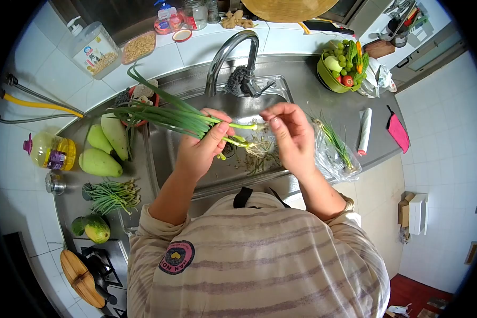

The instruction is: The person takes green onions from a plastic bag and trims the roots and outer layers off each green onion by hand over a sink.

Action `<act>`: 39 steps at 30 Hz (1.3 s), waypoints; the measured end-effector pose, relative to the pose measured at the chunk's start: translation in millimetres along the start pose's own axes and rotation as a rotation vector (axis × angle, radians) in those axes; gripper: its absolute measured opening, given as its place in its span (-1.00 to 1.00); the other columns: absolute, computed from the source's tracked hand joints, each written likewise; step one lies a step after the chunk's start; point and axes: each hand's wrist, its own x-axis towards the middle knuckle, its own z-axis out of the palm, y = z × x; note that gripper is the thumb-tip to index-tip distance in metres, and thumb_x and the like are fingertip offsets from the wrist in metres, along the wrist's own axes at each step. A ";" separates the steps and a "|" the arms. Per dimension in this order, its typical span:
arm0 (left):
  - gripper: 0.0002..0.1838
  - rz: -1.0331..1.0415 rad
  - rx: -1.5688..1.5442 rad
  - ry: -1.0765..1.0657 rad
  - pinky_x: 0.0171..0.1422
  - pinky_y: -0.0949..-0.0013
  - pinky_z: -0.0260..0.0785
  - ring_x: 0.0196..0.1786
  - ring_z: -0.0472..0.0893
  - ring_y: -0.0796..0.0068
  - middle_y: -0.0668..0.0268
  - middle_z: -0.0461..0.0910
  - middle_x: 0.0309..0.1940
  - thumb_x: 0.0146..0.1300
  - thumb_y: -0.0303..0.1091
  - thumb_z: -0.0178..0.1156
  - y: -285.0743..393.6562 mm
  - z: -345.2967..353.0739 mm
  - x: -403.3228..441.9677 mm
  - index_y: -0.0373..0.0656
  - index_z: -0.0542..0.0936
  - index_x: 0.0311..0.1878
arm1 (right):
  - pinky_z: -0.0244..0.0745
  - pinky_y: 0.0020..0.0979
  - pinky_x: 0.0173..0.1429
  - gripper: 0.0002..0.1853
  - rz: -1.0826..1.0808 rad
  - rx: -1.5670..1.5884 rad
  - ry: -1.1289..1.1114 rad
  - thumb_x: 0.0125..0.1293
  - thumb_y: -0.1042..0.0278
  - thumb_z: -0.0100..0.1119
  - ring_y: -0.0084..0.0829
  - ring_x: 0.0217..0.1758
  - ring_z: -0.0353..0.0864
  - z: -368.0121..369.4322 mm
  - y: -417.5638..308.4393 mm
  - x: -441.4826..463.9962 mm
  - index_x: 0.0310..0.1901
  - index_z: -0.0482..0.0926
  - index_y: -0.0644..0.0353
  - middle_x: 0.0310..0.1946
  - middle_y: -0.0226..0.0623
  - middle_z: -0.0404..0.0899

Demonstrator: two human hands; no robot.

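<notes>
My left hand (197, 153) is closed around a bunch of scallions (177, 119) above the sink (167, 159). Their green leaves point to the upper left, and the pale stems and stringy roots stick out to the right. Beside the root end of one stem, my right hand (294, 139) has its thumb and fingers curled together. Whatever may be between those fingertips is too small to make out. Bits of root and peel (257, 163) lie in the basin below. More scallions (334, 140) rest on a clear plastic bag (328, 164) right of the sink.
A chrome faucet (217, 61) arches over the sink's back. On the left counter are pale green gourds (100, 159), cut greens (114, 195) and an oil bottle (53, 152). A green basket (328, 77) of produce, a white roll (364, 131) and a pink cloth (397, 131) sit right.
</notes>
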 end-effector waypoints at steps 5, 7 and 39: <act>-0.86 0.041 0.080 0.010 -0.56 0.69 0.09 -0.58 0.28 0.76 0.29 0.50 -0.46 0.29 -0.39 0.05 3.6 -0.4 0.0 -0.25 0.43 -0.17 | 0.42 -0.33 -0.13 -0.76 -0.320 -0.711 -0.395 0.22 0.44 0.02 -0.18 -0.20 0.52 -4.6 -15.1 14.7 -0.09 0.44 0.35 -0.27 -0.12 0.53; -0.87 0.037 0.050 0.007 -0.57 0.69 0.09 -0.58 0.28 0.75 0.29 0.49 -0.46 0.29 -0.39 0.05 3.4 -1.3 0.6 -0.25 0.43 -0.18 | 0.40 -0.25 -0.18 -0.80 -0.297 -0.695 -0.407 0.21 0.42 0.00 -0.06 -0.24 0.47 -4.4 -11.0 13.0 -0.17 0.46 0.33 -0.33 -0.08 0.50; -0.87 -0.172 -0.225 -0.005 -0.50 0.63 0.10 -0.49 0.34 0.67 0.31 0.47 -0.33 0.32 -0.41 -0.01 -32.0 -13.1 9.9 -0.19 0.44 -0.11 | 0.39 -0.17 -0.26 -0.79 -0.062 -0.728 -0.280 0.19 0.38 0.05 0.00 -0.31 0.51 -3.7 4.6 11.1 -0.18 0.50 0.28 -0.39 0.00 0.52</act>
